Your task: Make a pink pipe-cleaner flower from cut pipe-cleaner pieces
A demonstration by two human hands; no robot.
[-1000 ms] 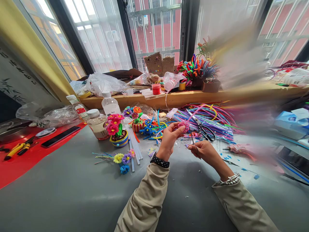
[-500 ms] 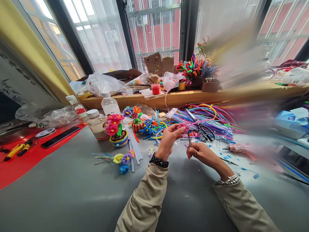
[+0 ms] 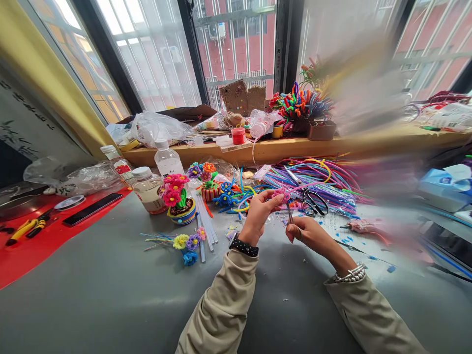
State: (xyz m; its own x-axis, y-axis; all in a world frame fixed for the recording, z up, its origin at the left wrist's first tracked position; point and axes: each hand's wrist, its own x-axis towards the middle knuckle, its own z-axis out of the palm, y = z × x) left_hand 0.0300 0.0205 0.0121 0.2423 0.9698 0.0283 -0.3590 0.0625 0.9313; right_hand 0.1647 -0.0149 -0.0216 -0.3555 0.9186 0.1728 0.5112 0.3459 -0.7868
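Note:
Between its thumb and fingers, my left hand (image 3: 258,216) pinches a pink pipe-cleaner flower (image 3: 282,194), from which a long pink stem reaches to the right. My right hand (image 3: 308,236) grips a small pair of scissors (image 3: 289,214) by the handles, blades pointing up against the flower's underside. Whether the blades touch the flower I cannot tell. Just beyond my hands, a black-handled pair of scissors (image 3: 314,202) rests beside a heap of coloured pipe cleaners (image 3: 313,179).
Finished pipe-cleaner flowers (image 3: 190,243) and glue sticks (image 3: 207,221) lie left of my hands. Behind them stand a flower pot (image 3: 183,212) and bottles (image 3: 147,191). A glue gun (image 3: 368,226) lies at right, with a phone (image 3: 92,209) on red cloth at far left.
My hands have barely moved; the scissors and the pink flower shift very slightly. Everything else on the table stays as it was.

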